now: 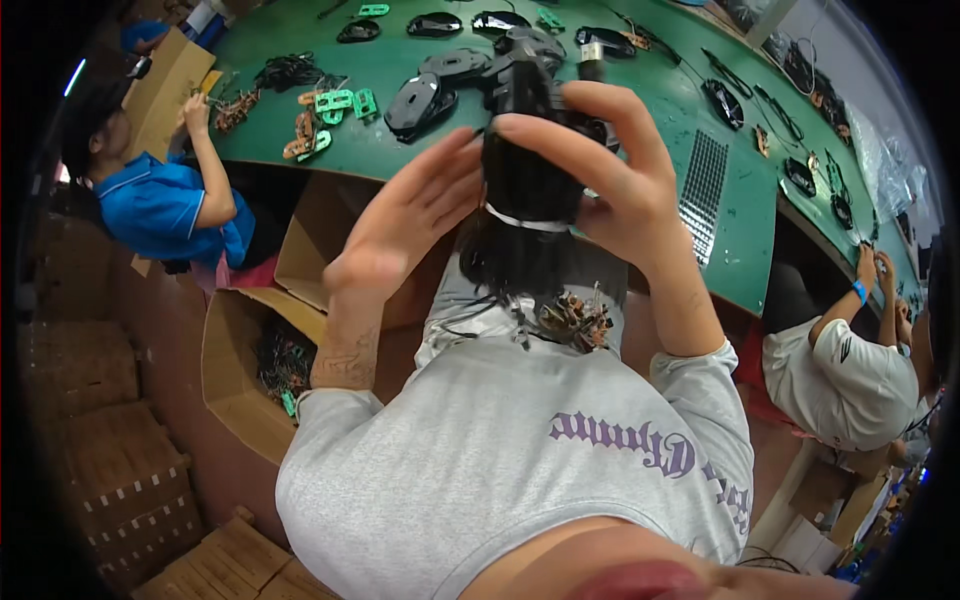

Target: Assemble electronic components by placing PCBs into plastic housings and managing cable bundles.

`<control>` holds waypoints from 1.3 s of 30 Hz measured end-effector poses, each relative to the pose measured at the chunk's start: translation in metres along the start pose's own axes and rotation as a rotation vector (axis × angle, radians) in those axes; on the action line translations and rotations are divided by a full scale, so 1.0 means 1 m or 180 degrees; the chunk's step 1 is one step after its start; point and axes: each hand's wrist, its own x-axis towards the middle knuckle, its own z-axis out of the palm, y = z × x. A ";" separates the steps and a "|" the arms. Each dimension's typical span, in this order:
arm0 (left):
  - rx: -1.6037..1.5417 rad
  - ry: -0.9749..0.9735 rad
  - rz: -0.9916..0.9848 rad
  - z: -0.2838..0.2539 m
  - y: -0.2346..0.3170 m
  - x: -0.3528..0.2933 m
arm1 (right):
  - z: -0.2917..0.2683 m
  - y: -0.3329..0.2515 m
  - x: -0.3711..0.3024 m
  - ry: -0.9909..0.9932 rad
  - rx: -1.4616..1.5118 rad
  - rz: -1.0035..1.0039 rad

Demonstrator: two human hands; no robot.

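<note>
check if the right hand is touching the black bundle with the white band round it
Touching: the head view shows fingers of the right hand lying across the black bundle, no gap showing.

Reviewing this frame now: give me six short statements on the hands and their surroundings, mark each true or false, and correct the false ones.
1. The right hand grips a black cable bundle. True.
2. The left hand is clenched in a fist. False: it is open, fingers extended beside the black cable bundle.
3. A white band goes around the black cable bundle. True.
4. The table has a red top. False: it is green.
5. The co-worker on the left wears a blue shirt. True.
6. The open cardboard box beside the person's left arm has nothing in it. False: dark wires lie inside.
</note>
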 end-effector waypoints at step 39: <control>-0.5297 0.0128 -0.1711 -0.012 -0.186 0.181 | 0.040 0.210 -0.027 -0.0388 0.0211 0.0307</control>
